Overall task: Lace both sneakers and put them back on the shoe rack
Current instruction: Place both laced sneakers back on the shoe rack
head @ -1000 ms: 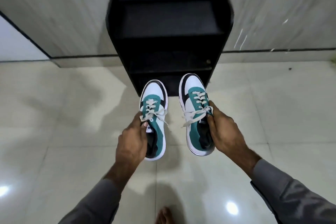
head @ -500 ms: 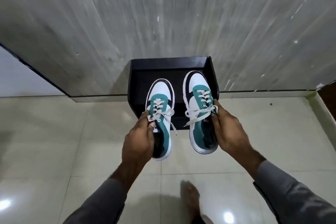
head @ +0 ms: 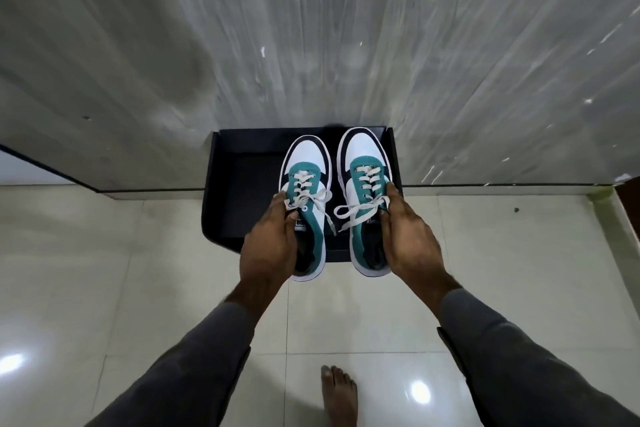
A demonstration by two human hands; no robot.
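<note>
Sneakers, both laced, now hang right over the rack's [head: 242,184] top shelf rather than short of it, left hand [head: 268,250] clamped on one [head: 306,191], right hand [head: 410,246] on the other [head: 365,184], so only lowering seems left.

Both sneakers, the left sneaker [head: 306,180] and the right sneaker [head: 363,170], are white at the toe with black trim, teal panels and off-white laces. The shoe rack [head: 242,184] behind them is plain black. The sleeves [head: 194,367] in the lower frame are dark grey. The wall [head: 311,28] is streaked grey; the floor tiles [head: 86,270] are glossy cream.
</note>
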